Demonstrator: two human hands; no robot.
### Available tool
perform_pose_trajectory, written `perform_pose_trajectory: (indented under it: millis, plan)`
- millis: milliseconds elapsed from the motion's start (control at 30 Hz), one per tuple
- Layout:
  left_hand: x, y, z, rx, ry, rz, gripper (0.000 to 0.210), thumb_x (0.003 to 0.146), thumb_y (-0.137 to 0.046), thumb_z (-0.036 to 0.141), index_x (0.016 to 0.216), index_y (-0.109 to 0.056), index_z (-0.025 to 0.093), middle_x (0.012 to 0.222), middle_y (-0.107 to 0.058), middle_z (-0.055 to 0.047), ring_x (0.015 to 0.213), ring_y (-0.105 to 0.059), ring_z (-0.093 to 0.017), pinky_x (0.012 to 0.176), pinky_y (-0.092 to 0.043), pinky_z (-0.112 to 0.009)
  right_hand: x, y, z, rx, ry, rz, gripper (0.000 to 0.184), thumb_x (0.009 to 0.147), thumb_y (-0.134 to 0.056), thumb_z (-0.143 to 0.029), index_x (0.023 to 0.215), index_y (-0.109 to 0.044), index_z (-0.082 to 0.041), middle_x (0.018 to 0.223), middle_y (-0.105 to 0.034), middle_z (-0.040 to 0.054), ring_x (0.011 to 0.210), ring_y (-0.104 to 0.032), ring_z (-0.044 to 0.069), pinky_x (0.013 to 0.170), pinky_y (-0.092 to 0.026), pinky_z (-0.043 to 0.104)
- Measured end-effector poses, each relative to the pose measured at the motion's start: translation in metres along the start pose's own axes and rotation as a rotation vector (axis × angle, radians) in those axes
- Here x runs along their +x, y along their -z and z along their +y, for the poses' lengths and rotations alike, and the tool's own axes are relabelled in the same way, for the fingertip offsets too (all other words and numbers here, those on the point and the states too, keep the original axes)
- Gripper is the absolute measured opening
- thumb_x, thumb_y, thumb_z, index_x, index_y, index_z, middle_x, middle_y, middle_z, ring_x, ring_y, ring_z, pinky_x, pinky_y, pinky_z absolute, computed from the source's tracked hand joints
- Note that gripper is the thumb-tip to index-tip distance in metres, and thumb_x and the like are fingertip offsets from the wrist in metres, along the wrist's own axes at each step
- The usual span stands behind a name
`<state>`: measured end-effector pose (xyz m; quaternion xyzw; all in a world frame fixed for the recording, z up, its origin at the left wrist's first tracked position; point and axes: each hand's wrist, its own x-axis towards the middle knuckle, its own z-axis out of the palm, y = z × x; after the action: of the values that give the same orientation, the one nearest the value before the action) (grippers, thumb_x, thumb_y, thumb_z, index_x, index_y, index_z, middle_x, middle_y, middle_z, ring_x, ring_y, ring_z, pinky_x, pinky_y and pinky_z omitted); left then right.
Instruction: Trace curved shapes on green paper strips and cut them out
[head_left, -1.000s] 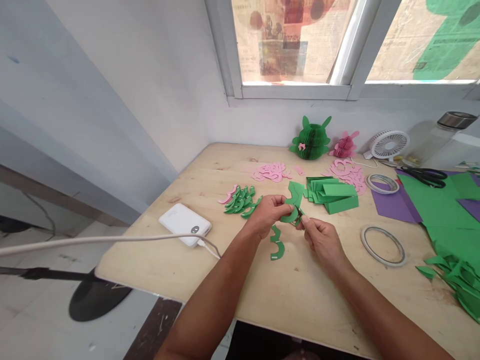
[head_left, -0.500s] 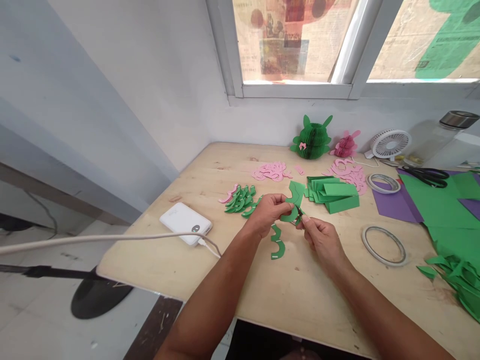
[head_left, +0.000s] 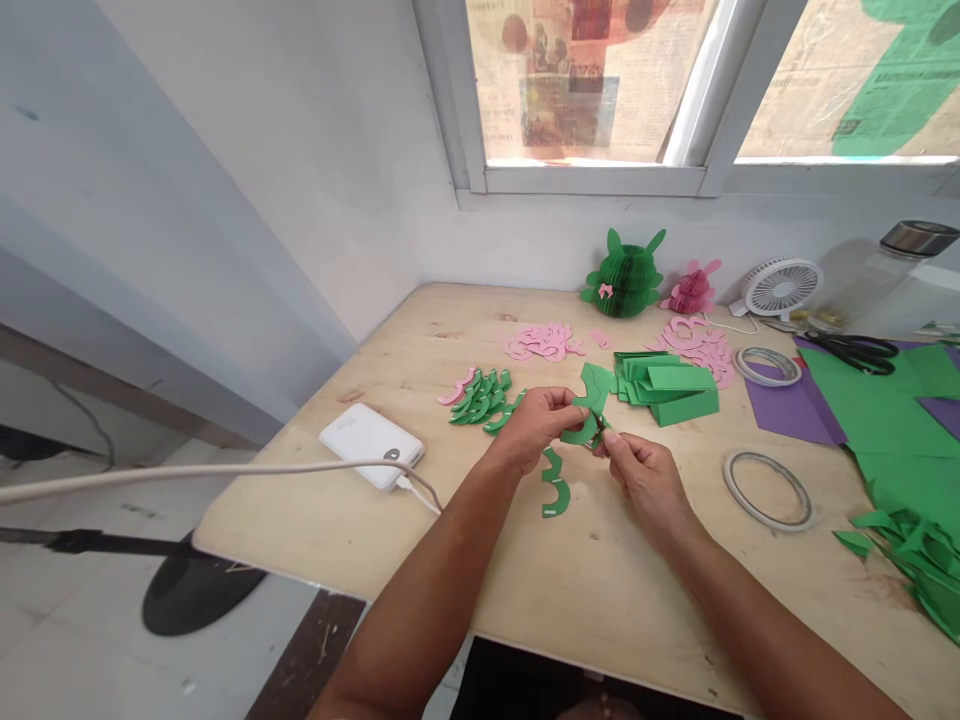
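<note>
My left hand (head_left: 541,425) pinches a piece of green paper (head_left: 595,386) with a curved cut edge and a drawn line on it. In my right hand (head_left: 641,478) is a small pair of scissors (head_left: 599,430), its dark blades at the paper's lower right edge; the handles are mostly hidden by my fingers. Below my left hand lies a wavy green paper cutout (head_left: 555,496) with small white strips. A pile of curved green cutouts (head_left: 481,398) is left of that hand, and a stack of folded green paper (head_left: 667,385) sits just beyond my right hand.
Pink paper scraps (head_left: 544,342) lie toward the back, before a green paper rabbit (head_left: 628,275) and a pink one (head_left: 691,287). A white power bank (head_left: 371,446) with a cable is at left. Tape rolls (head_left: 766,490), black scissors (head_left: 851,352) and green scraps (head_left: 915,560) are at right.
The scissor blades have shifted slightly at the paper's edge. Both hands stay almost in the same place, and the objects on the table have not moved.
</note>
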<state>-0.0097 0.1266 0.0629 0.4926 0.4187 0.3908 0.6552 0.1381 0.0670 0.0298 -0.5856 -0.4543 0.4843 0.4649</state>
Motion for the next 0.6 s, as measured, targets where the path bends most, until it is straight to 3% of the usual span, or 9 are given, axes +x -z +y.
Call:
perform_pose_trajectory:
  millis: [600]
  plan:
    - [-0.0016,-0.0016,0.0034,0.008,-0.005,0.013,0.021,0.057,-0.07,0.03,0.057,-0.054,0.017,0.06,-0.063,-0.001,0.059,-0.052,-0.011,0.055,-0.033,-0.023,0.0003,0.0028,-0.0004,-0.107,0.08,0.033,0.056,0.075,-0.058,-0.072,0.064,-0.061,-0.017,0.051,-0.026,-0.0061,0.05,-0.021,0.01,0.047,-0.014,0.027]
